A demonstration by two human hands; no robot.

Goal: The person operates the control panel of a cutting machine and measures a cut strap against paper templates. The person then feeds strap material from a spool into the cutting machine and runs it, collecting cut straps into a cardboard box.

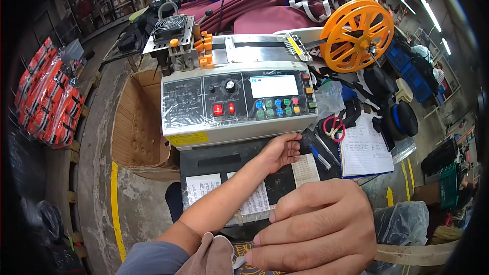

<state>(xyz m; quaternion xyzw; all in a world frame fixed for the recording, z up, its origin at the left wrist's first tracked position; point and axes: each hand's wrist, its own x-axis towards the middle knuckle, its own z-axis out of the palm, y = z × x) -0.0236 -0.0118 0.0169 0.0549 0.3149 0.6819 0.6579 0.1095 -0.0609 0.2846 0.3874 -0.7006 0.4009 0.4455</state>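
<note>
My left hand point(283, 153) reaches to the lower front edge of a strap-cutting machine point(239, 97), its fingers loosely curled and apart with nothing seen in them. Beneath it a black table surface holds a beige written card point(305, 169) and white printed sheets point(204, 187). Close to the camera, my right hand point(326, 226) has its fingers bent inward, knuckles toward me. Its fingertips are beside a brownish cloth point(208, 257) and a small white piece; whatever they pinch is hidden. The machine has a lit screen point(274, 86), red switches and coloured buttons.
An orange reel point(359, 35) feeds dark strap into the machine. Right of it lie pink-handled scissors point(333, 129), pens point(320, 157) and a notebook point(364, 147). A cardboard box point(137, 127) stands left. Maroon bags point(244, 7) pile up behind; orange bundles point(50, 97) sit far left.
</note>
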